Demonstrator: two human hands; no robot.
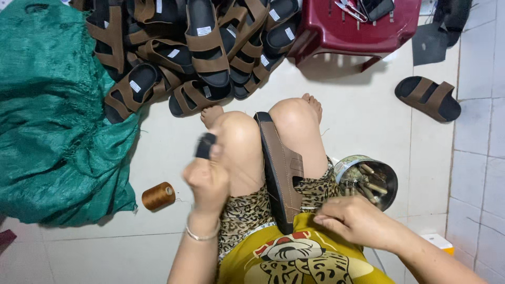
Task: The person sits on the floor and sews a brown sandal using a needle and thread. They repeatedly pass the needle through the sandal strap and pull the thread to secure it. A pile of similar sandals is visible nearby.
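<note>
Two bare hands work over a brown sandal [281, 168] clamped on edge between the person's knees.

Nearest, the right hand [353, 221] sits at the sandal's near end with fingertips pinched together; what they pinch is too fine to make out, perhaps a needle or thread. The left hand [208, 179], a bangle on its wrist, is closed around a small dark object [205, 145] raised beside the left knee; its kind is unclear. A spool of brown thread [158, 196] lies on the floor by a green sack [52, 115]. A tin of tools [366, 179] stands right of the lap, partly hidden. Farther off, a pile of matching sandals [200, 47] and a red stool [352, 26] are cut off by the top edge; a lone sandal [427, 98] lies apart.
</note>
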